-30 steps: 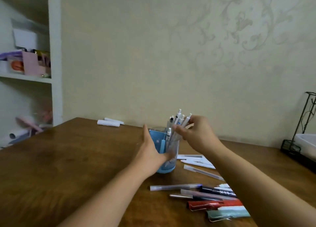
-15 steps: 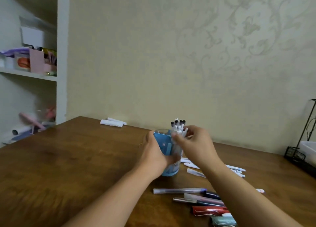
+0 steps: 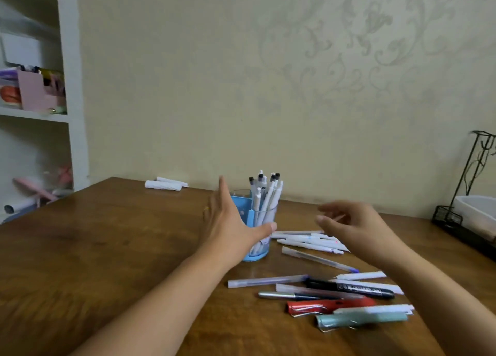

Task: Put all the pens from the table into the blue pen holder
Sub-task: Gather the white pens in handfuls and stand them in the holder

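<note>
The blue pen holder (image 3: 245,212) stands mid-table with several white pens (image 3: 264,194) upright in it. My left hand (image 3: 230,226) is at its left side, fingers straight, thumb across the front of the clear cup. My right hand (image 3: 354,226) hovers to the right of the holder, fingers loosely curled, holding nothing, above a cluster of white pens (image 3: 308,241). Nearer me lie a clear pen (image 3: 319,259), a frosted pen (image 3: 265,281), a black marker (image 3: 349,288), a red pen (image 3: 330,305) and a teal pen (image 3: 362,319).
The wooden table (image 3: 107,248) runs to a papered wall. Two white rolls (image 3: 163,185) lie at the back left. A black wire rack with a white tray (image 3: 472,216) stands at the right edge. Shelves (image 3: 35,114) with clutter are at the left.
My right hand has let go of the bunch of white pens, which now stand in the holder, and has moved away to the right. My left hand has loosened on the holder.
</note>
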